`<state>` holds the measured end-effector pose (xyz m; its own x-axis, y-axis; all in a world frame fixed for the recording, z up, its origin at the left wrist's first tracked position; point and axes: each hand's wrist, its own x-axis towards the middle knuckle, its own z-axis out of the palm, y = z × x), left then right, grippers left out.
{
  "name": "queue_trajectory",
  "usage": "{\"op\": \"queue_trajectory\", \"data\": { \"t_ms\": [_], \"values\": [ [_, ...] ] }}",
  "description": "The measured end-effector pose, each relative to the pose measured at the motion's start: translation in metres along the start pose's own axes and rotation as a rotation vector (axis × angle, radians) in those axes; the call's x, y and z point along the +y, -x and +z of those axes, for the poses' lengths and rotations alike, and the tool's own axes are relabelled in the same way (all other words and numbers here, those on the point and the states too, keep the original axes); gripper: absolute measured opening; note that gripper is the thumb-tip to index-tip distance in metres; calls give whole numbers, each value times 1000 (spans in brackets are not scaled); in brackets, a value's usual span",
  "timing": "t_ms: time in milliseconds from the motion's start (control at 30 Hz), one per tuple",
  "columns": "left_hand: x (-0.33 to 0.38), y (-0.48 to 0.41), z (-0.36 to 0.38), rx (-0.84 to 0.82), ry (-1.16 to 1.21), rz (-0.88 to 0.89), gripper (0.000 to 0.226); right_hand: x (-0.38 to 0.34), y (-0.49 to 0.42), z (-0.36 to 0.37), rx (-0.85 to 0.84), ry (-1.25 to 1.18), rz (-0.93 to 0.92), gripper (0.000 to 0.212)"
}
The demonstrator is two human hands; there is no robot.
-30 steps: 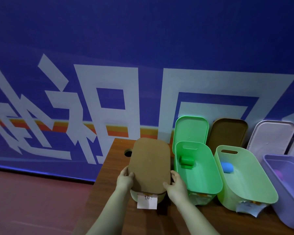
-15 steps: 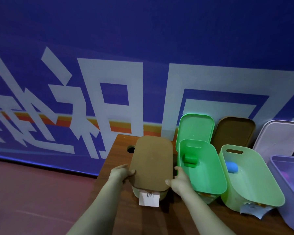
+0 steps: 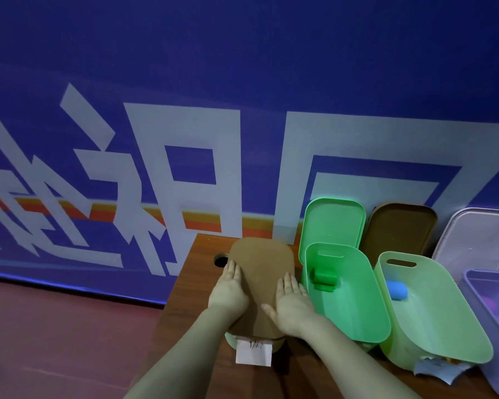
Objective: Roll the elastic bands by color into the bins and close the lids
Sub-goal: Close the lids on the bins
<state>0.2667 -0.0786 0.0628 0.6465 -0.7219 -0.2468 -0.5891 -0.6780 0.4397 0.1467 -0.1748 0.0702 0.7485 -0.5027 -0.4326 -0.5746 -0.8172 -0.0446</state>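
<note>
A brown lid (image 3: pixel 262 272) lies flat on the leftmost bin, whose pale rim (image 3: pixel 230 339) and white paper label (image 3: pixel 253 353) show at the near end. My left hand (image 3: pixel 228 292) and my right hand (image 3: pixel 291 305) rest palm down on the lid, fingers stretched out and holding nothing. To the right stand an open green bin (image 3: pixel 357 318) with a green roll (image 3: pixel 324 279) inside, a lighter green bin (image 3: pixel 444 335) with a blue roll (image 3: pixel 396 290), and a purple bin (image 3: pixel 490 286) at the frame's edge.
A green lid (image 3: pixel 333 223), a brown lid (image 3: pixel 399 231) and a pale lilac lid (image 3: pixel 478 240) lean against the blue wall behind the bins. The wooden table (image 3: pixel 196 277) has a round cable hole (image 3: pixel 220 260) at its left edge. Red floor lies to the left.
Both hands have left the lid's sides and now lie flat on top of it. The lid sits level on the bin.
</note>
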Motion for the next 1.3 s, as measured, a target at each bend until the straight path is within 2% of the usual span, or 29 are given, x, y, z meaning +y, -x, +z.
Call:
{"op": "queue_trajectory", "data": {
  "t_ms": [167,267,300,367,433,467,567,767,967,1300],
  "values": [
    [1,-4,-4,13,-184,-13,65,4,1,6,15,-29,-20,80],
    [11,-8,-18,60,-302,-18,39,4,1,-2,54,35,-32,79],
    [13,-9,-24,79,-316,-27,29,4,0,-7,93,68,-36,75],
    [16,-15,-31,109,-358,-30,23,5,-4,-20,189,123,-60,57],
    [16,-22,-33,143,-443,8,26,6,-11,-33,219,156,-90,38],
    [16,-26,-32,159,-470,35,32,7,-17,-37,213,168,-96,36],
    [17,-40,-30,129,-495,100,57,14,-38,-40,218,146,-82,39],
    [25,-67,-32,-38,-475,62,83,29,-63,-41,199,37,-73,57],
    [26,-82,-30,-180,-357,81,87,33,-72,-38,152,3,-107,66],
    [32,-83,-28,-180,-437,82,88,30,-75,-30,115,65,-78,71]
  ]
}}
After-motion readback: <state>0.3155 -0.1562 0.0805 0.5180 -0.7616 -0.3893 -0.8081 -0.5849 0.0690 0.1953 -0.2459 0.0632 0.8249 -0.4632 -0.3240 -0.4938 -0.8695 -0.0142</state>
